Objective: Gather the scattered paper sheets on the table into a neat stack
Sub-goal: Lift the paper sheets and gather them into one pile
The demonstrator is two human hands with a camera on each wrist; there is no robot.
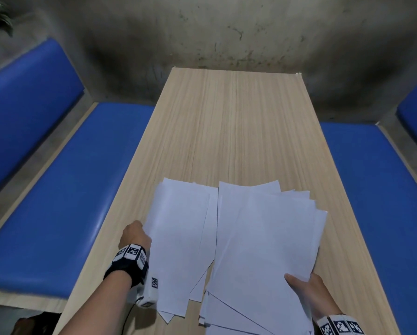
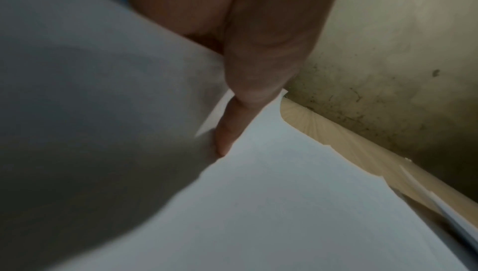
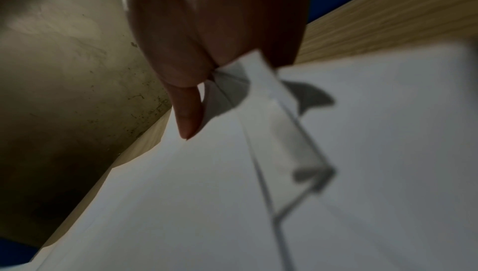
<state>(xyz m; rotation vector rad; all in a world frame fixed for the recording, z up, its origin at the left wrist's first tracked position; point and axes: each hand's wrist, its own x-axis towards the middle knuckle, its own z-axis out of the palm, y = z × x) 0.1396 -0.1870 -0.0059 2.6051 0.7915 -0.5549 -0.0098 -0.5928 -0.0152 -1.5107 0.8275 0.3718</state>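
Several white paper sheets lie fanned on the near half of the wooden table [image 1: 239,122]. My left hand [image 1: 135,235] grips the left edge of the left bunch of sheets [image 1: 178,238]; in the left wrist view its thumb [image 2: 232,130] lies on top of the sheets [image 2: 284,203]. My right hand [image 1: 304,291] pinches the near right edge of the right bunch of sheets [image 1: 265,238], thumb on top. The right wrist view shows that thumb [image 3: 187,116] on the sheets [image 3: 207,193], with their edges curled beside it.
Blue padded benches [image 1: 70,189] run along the left and the right [image 1: 383,201] of the table. A stained grey wall [image 1: 214,32] stands behind its far edge. The far half of the tabletop shows bare wood.
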